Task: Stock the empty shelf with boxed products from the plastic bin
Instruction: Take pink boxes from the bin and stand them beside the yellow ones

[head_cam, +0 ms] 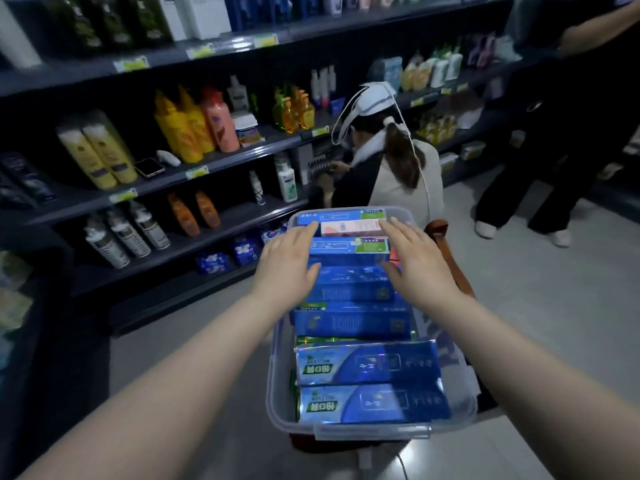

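Observation:
A clear plastic bin (278, 386) stands in front of me on a wooden stool, packed with several long blue boxes (367, 367) and one pink-and-white box (349, 227) near its far end. My left hand (289, 263) hovers over the bin's far left part with fingers straight and spread. My right hand (417, 263) mirrors it over the far right part, palm down, holding nothing. Between the two hands lies a blue box (348, 249). Whether the fingers touch the boxes I cannot tell.
Dark shelves (221, 161) run along the left, holding bottles, blue packs and a phone (149, 167). A person (398, 174) with a white headset crouches just beyond the bin. Another person (540, 143) in black stands at the right. Grey floor (540, 306) lies to the right.

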